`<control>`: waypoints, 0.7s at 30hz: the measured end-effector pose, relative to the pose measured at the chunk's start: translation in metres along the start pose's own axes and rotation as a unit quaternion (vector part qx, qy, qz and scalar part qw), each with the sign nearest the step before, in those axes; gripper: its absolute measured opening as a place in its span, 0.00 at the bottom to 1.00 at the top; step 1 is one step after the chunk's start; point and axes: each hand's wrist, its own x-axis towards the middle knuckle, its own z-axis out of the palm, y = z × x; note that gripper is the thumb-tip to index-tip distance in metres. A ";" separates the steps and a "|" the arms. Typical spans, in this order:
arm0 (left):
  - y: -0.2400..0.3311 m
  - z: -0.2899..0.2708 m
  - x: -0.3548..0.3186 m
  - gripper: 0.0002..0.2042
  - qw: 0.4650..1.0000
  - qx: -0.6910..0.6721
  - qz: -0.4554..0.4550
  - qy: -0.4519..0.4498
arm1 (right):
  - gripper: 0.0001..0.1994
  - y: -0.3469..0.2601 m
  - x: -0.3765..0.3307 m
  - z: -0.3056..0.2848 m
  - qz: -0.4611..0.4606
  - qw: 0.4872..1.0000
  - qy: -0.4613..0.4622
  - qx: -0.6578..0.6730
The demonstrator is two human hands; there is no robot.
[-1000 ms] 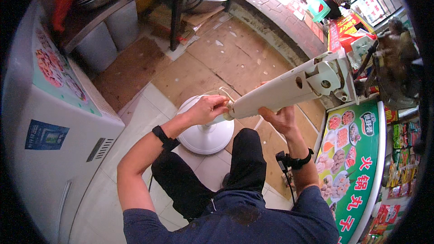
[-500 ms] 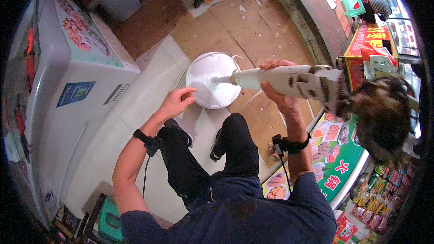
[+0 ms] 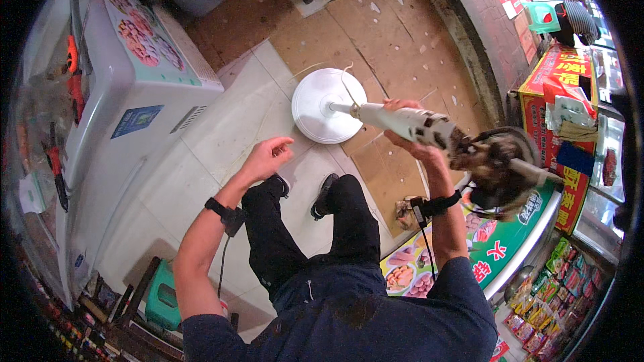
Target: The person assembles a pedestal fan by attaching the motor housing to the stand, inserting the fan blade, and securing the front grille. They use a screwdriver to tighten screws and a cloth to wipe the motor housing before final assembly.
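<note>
A white pedestal fan [image 3: 392, 118] leans to the right, its round base [image 3: 315, 97] on the floor in front of my feet. My right hand [image 3: 421, 149] is closed around its thick white body, above the thin pole. Brown grime covers the upper part, and the fan's dark motor end [image 3: 496, 161] is blurred at the right. A thin cord loops beside the pole. To the left of the base, my left hand [image 3: 270, 157] hangs in the air, fingers loosely bent and apart, touching nothing.
At left stands a white chest freezer [image 3: 134, 154] with pliers and other tools on it. A green printed counter front [image 3: 500, 248] is to my right, with snack packets [image 3: 553, 295] beyond. A green stool [image 3: 163, 295] sits behind my left arm. Cardboard [image 3: 355, 33] covers the floor ahead.
The fan's top end has swung nearer to me and lower, with my right hand still round its body. My left hand stays free, nearly in place. The whole view has shifted slightly.
</note>
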 end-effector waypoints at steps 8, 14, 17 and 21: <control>0.015 0.050 0.033 0.18 0.999 0.040 -0.009 -0.035 | 0.44 -0.008 -0.047 0.004 0.154 0.982 0.107 -0.017; 0.012 0.114 0.079 0.20 0.992 0.107 0.040 -0.051 | 0.43 -0.001 -0.127 0.008 0.343 0.903 0.133 -0.222; 0.005 0.124 0.075 0.20 0.991 0.110 0.030 -0.073 | 0.42 0.001 -0.174 0.024 0.282 0.942 0.158 -0.093; 0.005 0.089 0.019 0.20 0.994 0.099 -0.016 -0.040 | 0.37 -0.019 -0.205 0.063 0.407 0.908 0.050 -0.088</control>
